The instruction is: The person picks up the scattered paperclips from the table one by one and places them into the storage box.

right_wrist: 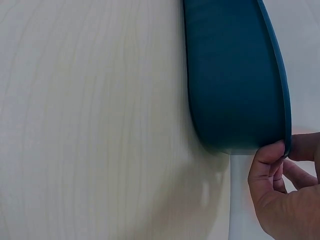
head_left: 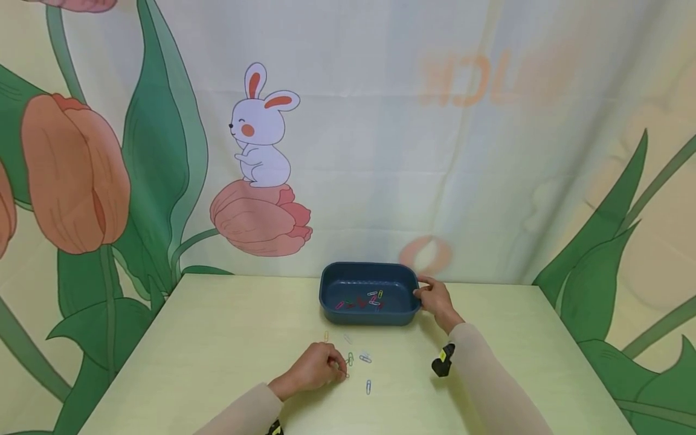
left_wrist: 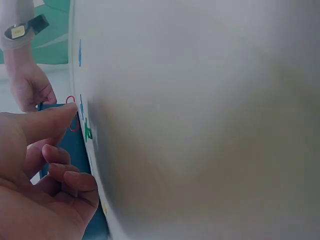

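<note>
1. Backdrop [head_left: 353, 199]: printed cloth, lightly creased, behind the tray.
2. Surface [head_left: 244, 326]: flat, pale, with fine wood-like grain, beneath the tray.
3. Tray [head_left: 370, 318]: dark blue, smooth, apparently plastic; oblong with rounded corners, long axis running left to right.
4. Right hand [head_left: 435, 301]: at the tray's right end, thumb and fingers gripping the rim.
5. Left hand [head_left: 318, 365]: on the person's side of the tray, pinching the red clip.
6. Loose clips, slim looped shapes, in front of the tray: yellow clip [head_left: 326, 336] and pale clip [head_left: 348, 339] nearest it, green clip [head_left: 350, 359] farther out, blue clip [head_left: 368, 386] farthest, pointing towards it. Several coloured clips [head_left: 373, 298] lie inside.
7. Red clip [left_wrist: 74, 125]: at the left fingertips, the tray lying beyond; its long axis appears roughly parallel to the tray's length.
</note>
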The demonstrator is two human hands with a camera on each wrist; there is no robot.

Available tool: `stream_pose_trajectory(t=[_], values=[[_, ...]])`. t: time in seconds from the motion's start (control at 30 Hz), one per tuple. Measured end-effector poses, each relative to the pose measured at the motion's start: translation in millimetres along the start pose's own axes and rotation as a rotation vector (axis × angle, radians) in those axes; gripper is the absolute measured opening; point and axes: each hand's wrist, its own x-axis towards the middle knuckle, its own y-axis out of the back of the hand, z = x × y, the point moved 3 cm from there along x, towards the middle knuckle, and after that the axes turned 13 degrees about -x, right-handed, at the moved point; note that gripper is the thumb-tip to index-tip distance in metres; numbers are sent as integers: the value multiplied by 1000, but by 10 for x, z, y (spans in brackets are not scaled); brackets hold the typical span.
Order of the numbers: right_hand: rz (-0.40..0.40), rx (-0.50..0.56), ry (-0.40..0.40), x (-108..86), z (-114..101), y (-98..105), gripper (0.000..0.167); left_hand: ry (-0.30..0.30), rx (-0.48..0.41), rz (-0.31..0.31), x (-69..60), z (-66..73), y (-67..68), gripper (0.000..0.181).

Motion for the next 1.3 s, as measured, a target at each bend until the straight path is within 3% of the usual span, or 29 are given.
stream_pose_trajectory(t=[0.33,0.67,0.97,1.17,1.3], values=[[18,-18,33,-17,3,-12,48,-48,31,2,5,133,116,6],[7,-18,39,-21,-3,-18,49,-88,38,107,120,257,353,4],[10,-18,39,-19,4,-20,49,-58,-6,210,277,400,562,6],[10,-16,37,-18,7,-14,49,-13,-20,252,384,496,648,4],[13,-19,36,-10,-1,-13,49,-16,-46,280,468,544,693,5]])
